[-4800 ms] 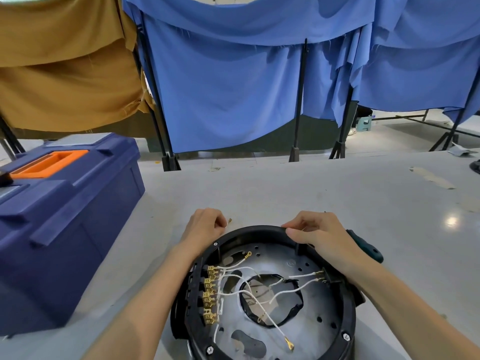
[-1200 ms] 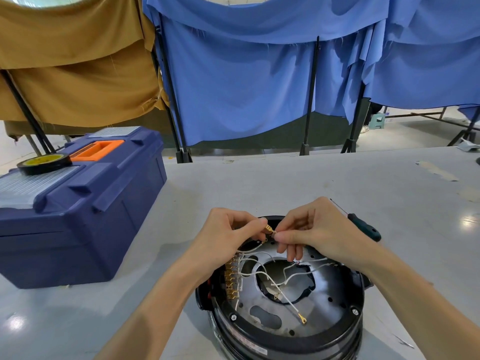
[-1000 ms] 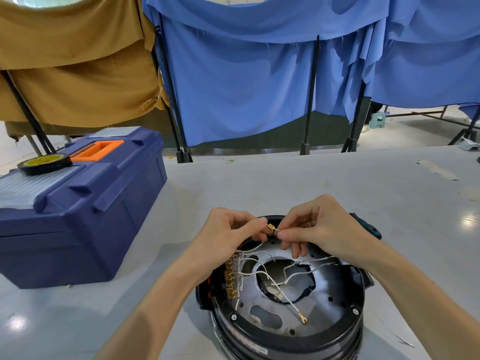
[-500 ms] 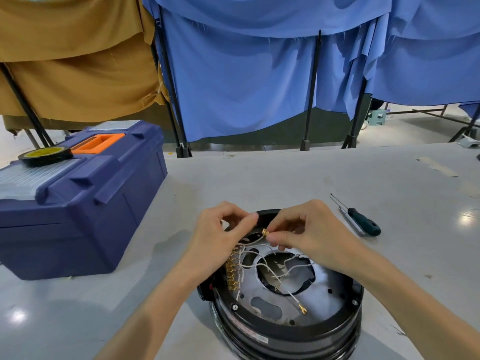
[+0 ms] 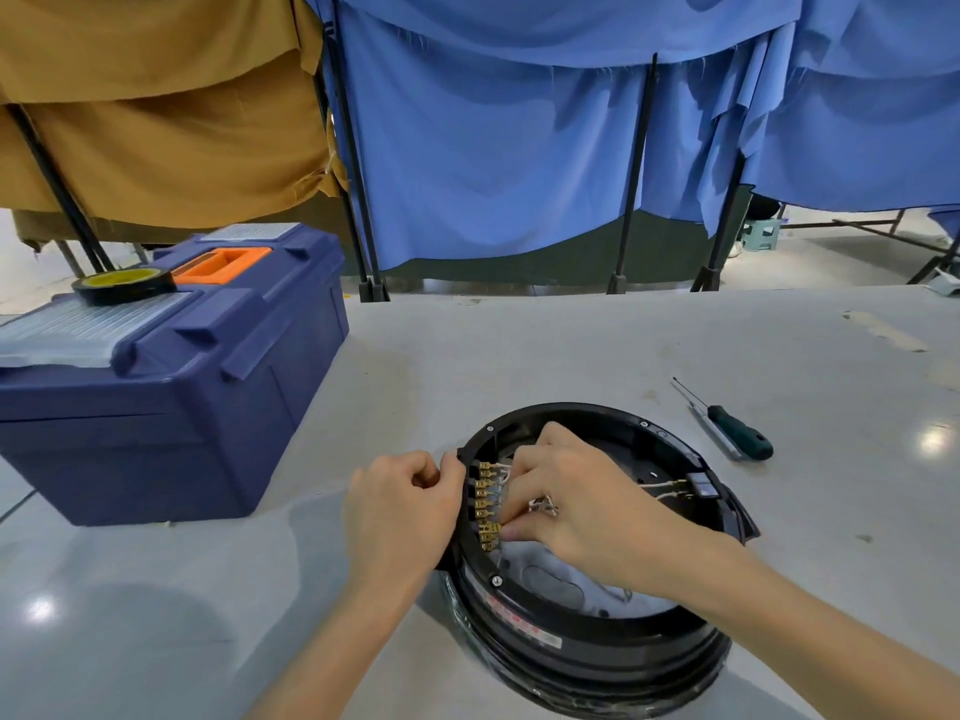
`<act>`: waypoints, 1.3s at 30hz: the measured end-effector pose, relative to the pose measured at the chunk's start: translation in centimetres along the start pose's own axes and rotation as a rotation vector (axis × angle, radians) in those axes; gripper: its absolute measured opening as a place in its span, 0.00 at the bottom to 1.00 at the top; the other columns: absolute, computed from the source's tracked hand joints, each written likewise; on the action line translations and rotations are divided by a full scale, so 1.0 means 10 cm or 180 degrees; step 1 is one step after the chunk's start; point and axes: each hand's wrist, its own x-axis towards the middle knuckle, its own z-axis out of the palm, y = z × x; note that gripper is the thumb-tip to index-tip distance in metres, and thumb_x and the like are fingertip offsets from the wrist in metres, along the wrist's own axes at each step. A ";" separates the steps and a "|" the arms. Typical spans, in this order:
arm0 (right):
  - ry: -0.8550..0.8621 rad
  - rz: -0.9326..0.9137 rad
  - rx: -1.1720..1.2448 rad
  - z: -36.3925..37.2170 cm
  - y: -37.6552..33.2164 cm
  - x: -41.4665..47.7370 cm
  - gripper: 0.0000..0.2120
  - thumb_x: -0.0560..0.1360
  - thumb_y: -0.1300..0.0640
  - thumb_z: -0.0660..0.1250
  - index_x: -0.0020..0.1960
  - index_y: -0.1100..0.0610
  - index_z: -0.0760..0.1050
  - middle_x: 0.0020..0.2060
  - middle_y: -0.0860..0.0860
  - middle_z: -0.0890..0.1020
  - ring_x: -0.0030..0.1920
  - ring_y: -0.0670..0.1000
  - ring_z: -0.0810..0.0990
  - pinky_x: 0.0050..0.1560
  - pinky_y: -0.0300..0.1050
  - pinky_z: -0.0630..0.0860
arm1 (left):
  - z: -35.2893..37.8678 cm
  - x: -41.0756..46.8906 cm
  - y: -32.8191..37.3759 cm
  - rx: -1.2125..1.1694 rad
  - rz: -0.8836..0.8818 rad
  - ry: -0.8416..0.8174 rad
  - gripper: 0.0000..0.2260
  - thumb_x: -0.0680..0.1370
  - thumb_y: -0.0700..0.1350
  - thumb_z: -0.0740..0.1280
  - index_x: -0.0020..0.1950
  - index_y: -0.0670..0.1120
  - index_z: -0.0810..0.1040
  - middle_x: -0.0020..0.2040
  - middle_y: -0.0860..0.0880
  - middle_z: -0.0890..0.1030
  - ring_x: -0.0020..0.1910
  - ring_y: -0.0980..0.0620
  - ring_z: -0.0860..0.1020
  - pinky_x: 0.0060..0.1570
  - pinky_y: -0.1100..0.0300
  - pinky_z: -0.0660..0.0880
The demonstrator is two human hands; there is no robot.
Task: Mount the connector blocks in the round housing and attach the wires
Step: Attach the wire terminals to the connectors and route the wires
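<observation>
a: where does the round housing (image 5: pixel 571 641) sit?
b: open side up on the grey table (image 5: pixel 519 356), nearest the person. a connector block (image 5: pixel 475 504) with a column of brass tabs stands inside its left wall.
a: the right hand (image 5: pixel 576 506)?
b: it reaches inside the housing. its fingertips are pinched together on a brass terminal (image 5: pixel 493 528) at the near end of that column.
a: the left hand (image 5: pixel 402 506)?
b: just outside the housing's left wall, fingers curled, thumb at the rim. i cannot tell if it grips the rim.
a: other wiring?
b: two white wires (image 5: pixel 660 488) run to a small block (image 5: pixel 701 485) at the housing's right wall.
a: around it?
b: a screwdriver (image 5: pixel 737 431) lies right of the housing. a blue toolbox (image 5: pixel 171 407) stands to its left, with a tape roll (image 5: pixel 123 284) on the lid.
</observation>
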 end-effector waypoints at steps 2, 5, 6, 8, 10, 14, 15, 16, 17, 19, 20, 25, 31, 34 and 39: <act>0.0051 0.0001 -0.0048 0.02 0.00 -0.01 0.03 0.74 0.55 0.73 0.43 0.53 0.86 0.37 0.43 0.75 0.45 0.46 0.63 0.45 0.33 0.63 | 0.00 -0.03 -0.01 -0.0001 -0.0043 -0.0016 0.27 0.74 0.45 0.70 0.25 0.44 0.55 0.23 0.48 0.54 0.27 0.47 0.55 0.28 0.55 0.58; 0.0091 -0.0023 -0.0081 0.04 -0.02 -0.01 0.03 0.74 0.57 0.73 0.43 0.53 0.85 0.36 0.41 0.73 0.44 0.45 0.63 0.44 0.33 0.63 | 0.02 -0.07 -0.02 -0.0052 -0.0089 -0.0021 0.27 0.74 0.45 0.70 0.23 0.43 0.56 0.22 0.47 0.54 0.27 0.46 0.56 0.28 0.55 0.58; 0.0100 -0.0034 -0.0092 0.05 -0.02 -0.02 0.03 0.74 0.57 0.73 0.43 0.53 0.86 0.36 0.41 0.74 0.44 0.46 0.64 0.44 0.34 0.63 | 0.02 -0.07 -0.03 -0.0084 -0.0110 -0.0014 0.27 0.75 0.45 0.69 0.23 0.43 0.57 0.22 0.47 0.54 0.27 0.47 0.56 0.28 0.56 0.58; 0.0130 -0.0059 -0.0131 0.06 -0.04 -0.02 0.04 0.74 0.58 0.73 0.42 0.54 0.86 0.37 0.43 0.76 0.44 0.47 0.65 0.44 0.37 0.64 | 0.03 -0.08 -0.04 -0.0131 -0.0129 0.0004 0.26 0.75 0.46 0.69 0.24 0.44 0.57 0.23 0.47 0.54 0.26 0.47 0.55 0.28 0.56 0.56; 0.0155 -0.0058 -0.0164 0.06 -0.04 -0.02 0.04 0.74 0.58 0.72 0.43 0.54 0.86 0.37 0.43 0.76 0.45 0.48 0.65 0.45 0.38 0.64 | 0.03 -0.08 -0.05 -0.0167 -0.0131 -0.0014 0.26 0.74 0.47 0.69 0.23 0.43 0.57 0.22 0.48 0.54 0.25 0.48 0.55 0.27 0.58 0.55; 0.0147 -0.0045 -0.0189 0.05 -0.07 -0.02 0.04 0.74 0.59 0.72 0.42 0.55 0.86 0.35 0.42 0.73 0.45 0.47 0.64 0.45 0.38 0.62 | 0.02 -0.12 -0.05 -0.0327 -0.0062 -0.0043 0.28 0.74 0.46 0.70 0.22 0.45 0.56 0.20 0.50 0.56 0.24 0.51 0.56 0.27 0.58 0.57; 0.0136 -0.0050 -0.0207 0.05 -0.07 -0.02 0.05 0.74 0.59 0.72 0.42 0.55 0.86 0.35 0.42 0.73 0.45 0.47 0.64 0.45 0.38 0.62 | 0.02 -0.12 -0.06 -0.0350 -0.0036 -0.0038 0.28 0.74 0.45 0.70 0.23 0.46 0.55 0.20 0.50 0.56 0.24 0.51 0.55 0.27 0.58 0.57; 0.0126 -0.0048 -0.0223 0.05 -0.08 -0.01 0.05 0.74 0.60 0.72 0.42 0.55 0.85 0.35 0.42 0.73 0.45 0.47 0.64 0.45 0.38 0.62 | 0.02 -0.13 -0.06 -0.0369 -0.0016 -0.0035 0.28 0.75 0.44 0.70 0.23 0.46 0.55 0.21 0.50 0.56 0.25 0.51 0.55 0.28 0.57 0.57; 0.0114 -0.0038 -0.0228 0.04 -0.08 -0.01 0.05 0.74 0.60 0.72 0.41 0.56 0.85 0.36 0.43 0.74 0.45 0.47 0.64 0.45 0.38 0.62 | 0.02 -0.13 -0.05 -0.0385 -0.0002 -0.0039 0.28 0.75 0.43 0.70 0.24 0.47 0.55 0.21 0.51 0.55 0.25 0.50 0.56 0.28 0.56 0.57; 0.0089 -0.0026 -0.0218 0.03 -0.09 -0.01 0.05 0.74 0.61 0.72 0.40 0.55 0.85 0.35 0.42 0.73 0.44 0.46 0.63 0.45 0.37 0.61 | 0.02 -0.13 -0.05 -0.0403 0.0014 -0.0046 0.27 0.76 0.43 0.69 0.25 0.47 0.55 0.22 0.52 0.55 0.26 0.49 0.56 0.28 0.55 0.58; 0.0080 -0.0028 -0.0217 0.03 -0.09 -0.01 0.06 0.74 0.62 0.71 0.40 0.55 0.84 0.34 0.41 0.71 0.44 0.46 0.63 0.44 0.36 0.60 | 0.03 -0.14 -0.05 -0.0413 0.0015 -0.0048 0.27 0.76 0.43 0.69 0.25 0.47 0.55 0.22 0.52 0.55 0.26 0.49 0.56 0.28 0.54 0.58; 0.0080 -0.0023 -0.0223 0.03 -0.09 -0.01 0.06 0.74 0.62 0.71 0.39 0.55 0.84 0.34 0.42 0.73 0.44 0.46 0.63 0.44 0.37 0.61 | 0.04 -0.15 -0.06 -0.0437 0.0016 -0.0068 0.27 0.77 0.43 0.69 0.24 0.47 0.56 0.20 0.52 0.57 0.24 0.50 0.57 0.27 0.54 0.58; 0.0096 -0.0017 -0.0192 0.04 -0.08 0.00 0.08 0.73 0.64 0.72 0.38 0.54 0.84 0.34 0.42 0.74 0.43 0.46 0.63 0.43 0.36 0.61 | 0.04 -0.15 -0.05 -0.0439 0.0026 -0.0030 0.28 0.76 0.43 0.69 0.23 0.48 0.55 0.20 0.52 0.55 0.24 0.52 0.56 0.28 0.56 0.56; 0.0075 -0.0033 -0.0265 0.04 -0.08 0.01 0.07 0.73 0.64 0.72 0.38 0.55 0.83 0.34 0.42 0.73 0.43 0.46 0.63 0.43 0.37 0.61 | 0.04 -0.16 -0.05 -0.0447 0.0015 -0.0026 0.28 0.76 0.43 0.69 0.23 0.49 0.55 0.19 0.52 0.56 0.23 0.54 0.56 0.27 0.57 0.56; 0.0051 -0.0035 -0.0383 0.05 -0.07 0.02 0.07 0.72 0.65 0.72 0.36 0.56 0.82 0.35 0.45 0.75 0.44 0.47 0.64 0.43 0.40 0.64 | 0.05 -0.16 -0.06 -0.0501 -0.0024 -0.0032 0.28 0.76 0.42 0.69 0.23 0.48 0.55 0.20 0.52 0.56 0.24 0.52 0.56 0.28 0.56 0.56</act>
